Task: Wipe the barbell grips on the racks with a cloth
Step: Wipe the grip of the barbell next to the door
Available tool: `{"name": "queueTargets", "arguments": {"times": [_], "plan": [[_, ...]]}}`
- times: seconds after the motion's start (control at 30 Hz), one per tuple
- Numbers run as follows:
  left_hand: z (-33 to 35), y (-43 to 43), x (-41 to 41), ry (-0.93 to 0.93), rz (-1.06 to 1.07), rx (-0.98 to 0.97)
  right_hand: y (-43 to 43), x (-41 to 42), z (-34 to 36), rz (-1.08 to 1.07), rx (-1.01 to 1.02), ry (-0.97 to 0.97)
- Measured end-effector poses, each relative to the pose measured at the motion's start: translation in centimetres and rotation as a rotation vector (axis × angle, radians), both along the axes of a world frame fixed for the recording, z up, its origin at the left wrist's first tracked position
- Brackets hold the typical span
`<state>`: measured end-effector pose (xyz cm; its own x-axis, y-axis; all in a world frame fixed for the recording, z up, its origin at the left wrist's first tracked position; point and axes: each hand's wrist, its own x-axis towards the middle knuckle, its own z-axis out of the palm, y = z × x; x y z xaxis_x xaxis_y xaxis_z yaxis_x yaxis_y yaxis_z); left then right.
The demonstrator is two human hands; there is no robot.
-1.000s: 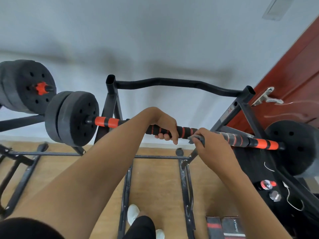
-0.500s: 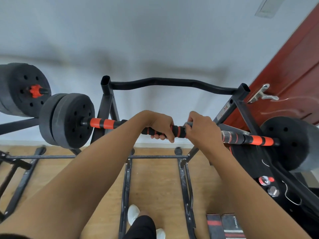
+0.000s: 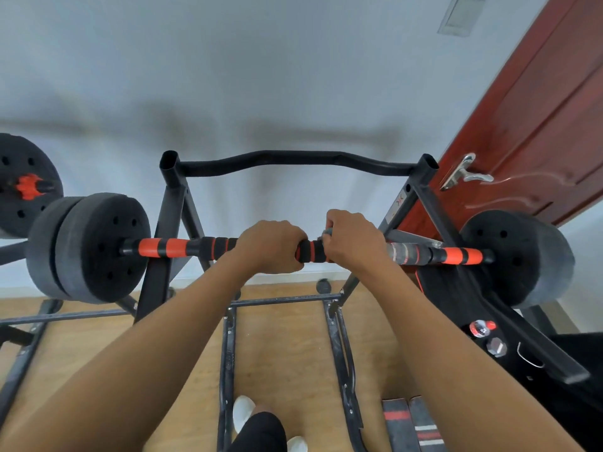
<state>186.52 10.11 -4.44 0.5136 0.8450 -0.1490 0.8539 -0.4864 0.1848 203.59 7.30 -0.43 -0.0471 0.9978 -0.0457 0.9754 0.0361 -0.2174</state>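
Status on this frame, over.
Left hand grips barbell grip. Right hand holds cloth on it, close beside. Nothing obstructing.

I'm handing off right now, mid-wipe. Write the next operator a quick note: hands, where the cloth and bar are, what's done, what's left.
Left hand: grips the barbell grip near mid-bar; the bar sits on the rack.
Right hand: wrapped round the bar just right of the left hand, holding the cloth; only a grey scrap of it shows.
Done: the stretch right of the right hand looks glossy, so it is probably wiped.
Left: the foam under the hands and out to the left plates looks dry. The second barbell at far left has its grip out of view.
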Motion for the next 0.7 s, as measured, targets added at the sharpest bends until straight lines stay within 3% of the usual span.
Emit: {"name": "queueTargets", "arguments": {"times": [0.13, 0.23, 0.37, 0.47, 0.6, 0.63, 0.7], "plan": [[-3.2, -2.6, 0.6, 0.031, 0.038, 0.488, -0.8, 0.8, 0.1, 0.003, -0.034, 0.002], [-4.0, -3.9, 1.6, -0.067, 0.18, 0.593, -1.4, 0.7, 0.0, -0.004, 0.008, -0.015], [-4.4, -5.1, 2.1, -0.035, 0.261, 0.66, -0.9, -0.4, 0.5, -0.001, 0.001, -0.062], [-2.9, -5.9, 3.0, 0.076, 0.276, 0.485, -1.1, 0.3, 0.7, -0.01, -0.083, 0.023], [0.9, -3.7, 2.9, 0.044, 0.245, -0.036, -1.9, 1.1, 0.6, 0.006, -0.131, 0.089], [1.3, -3.3, 2.8, 0.059, 0.244, -0.093, -2.0, 1.1, 0.6, 0.012, -0.128, 0.079], [0.6, -3.3, 2.9, 0.086, 0.242, -0.021, -2.3, 1.0, 0.6, 0.02, -0.11, 0.039]]}}
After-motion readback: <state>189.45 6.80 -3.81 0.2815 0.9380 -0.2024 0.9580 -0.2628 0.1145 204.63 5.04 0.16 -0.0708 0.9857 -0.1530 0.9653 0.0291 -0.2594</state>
